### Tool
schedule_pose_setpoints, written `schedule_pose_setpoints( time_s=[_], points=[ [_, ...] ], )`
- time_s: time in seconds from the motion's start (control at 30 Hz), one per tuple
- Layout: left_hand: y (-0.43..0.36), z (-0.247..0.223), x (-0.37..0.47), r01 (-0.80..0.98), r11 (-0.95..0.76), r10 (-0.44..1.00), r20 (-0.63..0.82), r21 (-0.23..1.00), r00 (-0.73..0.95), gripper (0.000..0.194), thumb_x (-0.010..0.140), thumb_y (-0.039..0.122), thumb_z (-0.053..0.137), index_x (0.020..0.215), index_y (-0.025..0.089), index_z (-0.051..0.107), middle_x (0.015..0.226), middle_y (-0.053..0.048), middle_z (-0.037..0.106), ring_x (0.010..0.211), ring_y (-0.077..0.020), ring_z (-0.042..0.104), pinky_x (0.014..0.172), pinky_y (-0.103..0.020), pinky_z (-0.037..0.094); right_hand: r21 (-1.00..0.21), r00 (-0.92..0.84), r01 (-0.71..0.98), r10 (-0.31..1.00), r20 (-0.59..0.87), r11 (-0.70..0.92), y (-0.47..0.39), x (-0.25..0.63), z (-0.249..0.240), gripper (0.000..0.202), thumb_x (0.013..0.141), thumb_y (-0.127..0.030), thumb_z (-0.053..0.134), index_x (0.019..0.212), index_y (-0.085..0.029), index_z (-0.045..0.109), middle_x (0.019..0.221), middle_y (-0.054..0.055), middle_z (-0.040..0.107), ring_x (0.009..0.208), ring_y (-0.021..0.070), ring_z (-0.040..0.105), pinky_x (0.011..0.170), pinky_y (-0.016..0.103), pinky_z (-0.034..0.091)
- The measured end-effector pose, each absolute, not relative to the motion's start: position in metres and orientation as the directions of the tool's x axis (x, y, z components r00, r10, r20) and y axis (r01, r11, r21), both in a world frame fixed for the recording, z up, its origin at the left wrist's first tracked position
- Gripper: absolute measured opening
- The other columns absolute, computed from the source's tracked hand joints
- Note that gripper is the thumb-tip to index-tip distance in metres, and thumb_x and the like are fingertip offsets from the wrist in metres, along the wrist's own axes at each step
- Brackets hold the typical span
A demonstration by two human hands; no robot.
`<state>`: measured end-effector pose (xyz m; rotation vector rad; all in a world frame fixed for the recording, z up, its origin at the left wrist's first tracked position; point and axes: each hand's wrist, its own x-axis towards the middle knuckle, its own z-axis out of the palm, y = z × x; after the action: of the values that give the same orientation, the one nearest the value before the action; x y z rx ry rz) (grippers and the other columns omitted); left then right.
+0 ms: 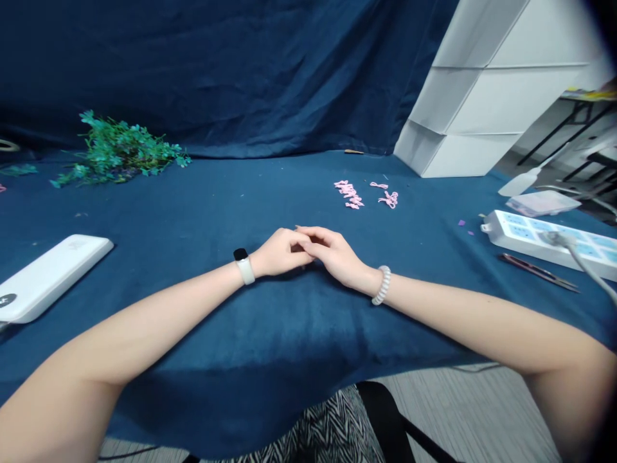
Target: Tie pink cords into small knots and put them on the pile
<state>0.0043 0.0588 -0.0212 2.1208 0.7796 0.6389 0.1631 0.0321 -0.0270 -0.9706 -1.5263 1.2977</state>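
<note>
My left hand (283, 252) and my right hand (336, 256) meet at the fingertips over the blue cloth (231, 218), near the middle of the view. The fingers of both are bent and pressed together. Whatever may be between them is too small or hidden to make out. Beyond my right hand lie small pink looped cords, a row of several (349, 194) and a looser group (389, 199) to its right.
Green artificial foliage (120, 151) lies at the back left, a white power bank (58, 273) at the left. White boxes (475, 96) stand at the back right. A power strip (554, 241), tweezers (537, 271) and a clear plastic case (544, 202) lie at the right.
</note>
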Motion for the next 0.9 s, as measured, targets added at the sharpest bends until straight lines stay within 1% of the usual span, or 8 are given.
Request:
schedule_pose_setpoints(
  time_s=[0.07,0.1,0.13,0.23,0.4,0.6,0.73,0.9],
  points=[
    [0.067,-0.021,-0.001,0.238,-0.387,0.7,0.116,0.891,0.705,0.017,0.071,0.03,0.056,0.07,0.014,0.06,0.062,-0.003,0.064,0.055,-0.0134,0.06,0.058,-0.027,0.049,-0.982,-0.36,0.05,0.921,0.151,0.181,0.038,0.159,-0.024,0.028,0.079,-0.028,0.059,0.103,-0.014,0.064,0.09,0.004,0.068,0.077,0.0137,0.061,0.075,0.03,0.049],
    [0.071,-0.021,-0.004,0.204,-0.325,0.701,0.09,0.924,0.707,0.018,0.07,0.031,0.057,0.073,0.013,0.06,0.064,-0.004,0.065,0.057,-0.0141,0.062,0.059,-0.027,0.05,-0.985,-0.39,0.035,0.91,0.14,0.166,0.041,0.158,-0.024,0.027,0.08,-0.029,0.058,0.102,-0.014,0.064,0.082,0.003,0.067,0.07,0.0126,0.059,0.068,0.028,0.048],
    [0.074,-0.021,-0.006,0.175,-0.268,0.706,0.07,0.947,0.705,0.02,0.07,0.032,0.057,0.075,0.013,0.06,0.066,-0.005,0.066,0.059,-0.0149,0.063,0.061,-0.028,0.052,-0.99,-0.412,0.008,0.903,0.122,0.138,0.044,0.158,-0.024,0.027,0.08,-0.029,0.058,0.101,-0.014,0.064,0.079,0.002,0.066,0.067,0.0119,0.057,0.065,0.027,0.046],
    [0.078,-0.024,-0.008,0.112,-0.145,0.719,0.026,0.983,0.694,0.025,0.072,0.035,0.058,0.08,0.012,0.06,0.071,-0.007,0.068,0.064,-0.0158,0.066,0.066,-0.029,0.052,-0.995,-0.44,-0.092,0.895,0.074,0.037,0.052,0.161,-0.027,0.029,0.077,-0.026,0.063,0.103,-0.013,0.064,0.084,0.003,0.067,0.071,0.0116,0.058,0.067,0.026,0.045],
    [0.074,-0.023,-0.004,0.104,-0.063,0.747,-0.022,0.993,0.665,0.028,0.079,0.039,0.062,0.078,0.011,0.062,0.066,-0.006,0.068,0.059,-0.0117,0.064,0.061,-0.023,0.05,-0.977,-0.49,-0.204,0.87,0.047,-0.062,0.056,0.165,-0.033,0.032,0.071,-0.023,0.069,0.102,-0.014,0.065,0.078,0.001,0.067,0.064,0.0103,0.058,0.063,0.025,0.045],
    [0.073,-0.022,-0.001,0.107,-0.009,0.759,-0.063,0.994,0.648,0.032,0.082,0.042,0.061,0.077,0.01,0.061,0.065,-0.006,0.068,0.058,-0.01,0.063,0.061,-0.022,0.051,-0.969,-0.48,-0.214,0.877,-0.005,-0.122,0.058,0.164,-0.033,0.031,0.072,-0.022,0.068,0.102,-0.014,0.066,0.077,0.001,0.067,0.064,0.0095,0.057,0.063,0.025,0.045],
    [0.075,-0.024,-0.001,0.104,0.013,0.754,-0.078,0.994,0.652,0.028,0.085,0.038,0.059,0.078,0.01,0.061,0.066,-0.005,0.069,0.059,-0.0092,0.064,0.062,-0.021,0.05,-0.96,-0.486,-0.234,0.874,-0.023,-0.156,0.058,0.166,-0.031,0.032,0.07,-0.021,0.07,0.101,-0.014,0.065,0.078,0.001,0.067,0.064,0.0097,0.057,0.063,0.025,0.044],
    [0.073,-0.022,0.0,0.111,0.018,0.76,-0.086,0.994,0.645,0.025,0.086,0.034,0.059,0.078,0.01,0.062,0.065,-0.005,0.069,0.059,-0.0091,0.064,0.062,-0.02,0.05,-0.962,-0.498,-0.23,0.867,-0.015,-0.149,0.058,0.166,-0.03,0.029,0.071,-0.021,0.069,0.098,-0.013,0.065,0.075,0.0,0.066,0.063,0.0097,0.057,0.061,0.025,0.043]
  ],
)
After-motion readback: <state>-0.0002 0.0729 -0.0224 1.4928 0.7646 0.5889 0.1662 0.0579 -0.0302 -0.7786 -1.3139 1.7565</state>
